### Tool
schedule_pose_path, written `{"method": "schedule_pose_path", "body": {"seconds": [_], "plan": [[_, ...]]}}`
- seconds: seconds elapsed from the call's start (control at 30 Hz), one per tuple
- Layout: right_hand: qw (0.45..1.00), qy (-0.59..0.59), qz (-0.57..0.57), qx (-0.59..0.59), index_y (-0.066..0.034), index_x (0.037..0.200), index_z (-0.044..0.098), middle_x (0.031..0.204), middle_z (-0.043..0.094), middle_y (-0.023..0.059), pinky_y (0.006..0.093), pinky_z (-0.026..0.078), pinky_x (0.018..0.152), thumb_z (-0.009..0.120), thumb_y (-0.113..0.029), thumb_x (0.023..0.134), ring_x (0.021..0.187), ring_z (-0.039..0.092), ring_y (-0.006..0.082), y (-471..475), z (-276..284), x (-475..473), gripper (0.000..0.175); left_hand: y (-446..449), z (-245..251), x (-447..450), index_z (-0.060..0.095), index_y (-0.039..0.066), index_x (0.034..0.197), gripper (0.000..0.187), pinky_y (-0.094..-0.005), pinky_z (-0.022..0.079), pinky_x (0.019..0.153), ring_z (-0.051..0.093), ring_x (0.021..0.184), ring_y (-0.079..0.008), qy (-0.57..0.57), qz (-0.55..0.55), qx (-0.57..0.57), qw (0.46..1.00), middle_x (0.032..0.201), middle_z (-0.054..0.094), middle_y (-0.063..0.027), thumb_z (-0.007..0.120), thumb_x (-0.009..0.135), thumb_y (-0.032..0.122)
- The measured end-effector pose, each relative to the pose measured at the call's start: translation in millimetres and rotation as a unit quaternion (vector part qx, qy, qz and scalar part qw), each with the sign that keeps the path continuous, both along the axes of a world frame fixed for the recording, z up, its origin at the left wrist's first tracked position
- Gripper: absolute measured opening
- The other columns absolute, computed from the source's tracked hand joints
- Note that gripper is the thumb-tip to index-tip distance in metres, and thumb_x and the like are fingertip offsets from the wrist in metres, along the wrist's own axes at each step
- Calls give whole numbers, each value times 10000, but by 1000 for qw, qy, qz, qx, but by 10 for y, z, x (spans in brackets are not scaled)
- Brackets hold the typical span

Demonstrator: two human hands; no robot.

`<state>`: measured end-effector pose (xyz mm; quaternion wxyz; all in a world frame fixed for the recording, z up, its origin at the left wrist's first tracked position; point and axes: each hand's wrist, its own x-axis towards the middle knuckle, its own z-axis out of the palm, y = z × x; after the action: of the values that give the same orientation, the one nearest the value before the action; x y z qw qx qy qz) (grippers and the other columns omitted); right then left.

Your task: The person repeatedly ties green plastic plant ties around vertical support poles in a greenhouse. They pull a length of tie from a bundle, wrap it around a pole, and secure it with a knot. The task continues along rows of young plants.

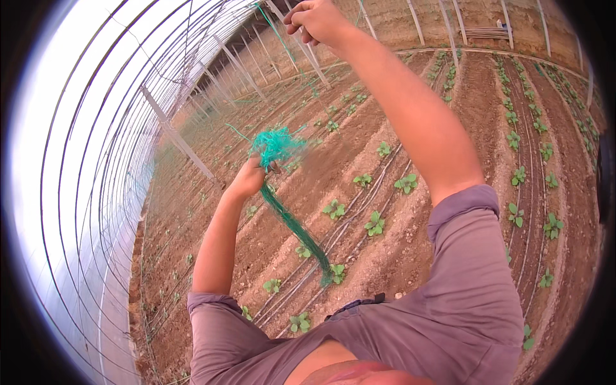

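A bundle of green plastic twine (pixel 296 224) is gripped in my left hand (pixel 255 174). Its tangled, frayed top puffs out above my fist, and its long tail hangs down over the crop rows. My right hand (pixel 315 21) is raised at the top edge of the view, fingers curled; whether a thin strand is between them cannot be told. Near it, a green string (pixel 276 33) runs slanting down past a pale post. Low leafy seedlings (pixel 374 224) grow in the soil below my hands.
Thin drip lines (pixel 337 233) run along the planted rows. A slanted concrete post (pixel 175 137) stands at the left, before the curved greenhouse ribs (pixel 91 120). More pale posts (pixel 448 31) line the earthen back wall (pixel 394 24), where a stack of poles (pixel 486 33) lies.
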<state>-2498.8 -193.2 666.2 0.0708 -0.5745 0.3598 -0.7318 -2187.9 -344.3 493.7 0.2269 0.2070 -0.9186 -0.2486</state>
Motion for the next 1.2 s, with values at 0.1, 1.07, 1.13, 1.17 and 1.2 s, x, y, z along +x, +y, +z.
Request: {"method": "schedule_pose_path", "body": {"seconds": [0.1, 1.07, 1.13, 1.17, 1.2], "plan": [[999, -4, 42, 20, -22, 957, 716, 886, 737, 86, 273, 442, 520, 650, -170, 908, 600, 571, 97, -170, 63, -116, 169, -86, -47, 27, 662, 40, 1051, 135, -472, 480, 924, 633, 1021, -309, -158, 169, -293, 928, 1046, 667, -128, 548, 996, 85], [869, -151, 467, -54, -28, 1009, 680, 900, 660, 31, 225, 436, 561, 751, -73, 925, 716, 554, 90, -758, 408, -75, 119, 969, 1672, -1526, 649, 6, 1051, 241, -219, 265, 443, 402, 555, -55, 570, -38, 225, 789, 898, 634, -47, 767, 944, 187], [861, -140, 485, -64, -18, 997, 683, 874, 648, 22, 228, 446, 571, 743, -58, 928, 724, 561, 96, -757, 406, -97, 99, 965, 1746, -1633, 652, 14, 1053, 238, -219, 263, 442, 402, 544, -50, 547, -38, 204, 811, 875, 637, -41, 786, 922, 161], [861, -133, 486, -66, -13, 988, 684, 863, 644, 21, 232, 452, 575, 739, -50, 928, 726, 564, 99, -755, 405, -107, 89, 960, 1774, -1671, 653, 17, 1054, 240, -218, 262, 441, 403, 539, -47, 534, -36, 195, 822, 864, 638, -38, 795, 912, 148], [861, -127, 488, -68, -8, 980, 686, 853, 641, 21, 235, 458, 579, 735, -42, 928, 728, 566, 101, -752, 406, -120, 79, 954, 1799, -1712, 655, 20, 1051, 229, -216, 261, 443, 397, 524, -43, 528, -26, 179, 829, 855, 637, -31, 799, 899, 114]]}}
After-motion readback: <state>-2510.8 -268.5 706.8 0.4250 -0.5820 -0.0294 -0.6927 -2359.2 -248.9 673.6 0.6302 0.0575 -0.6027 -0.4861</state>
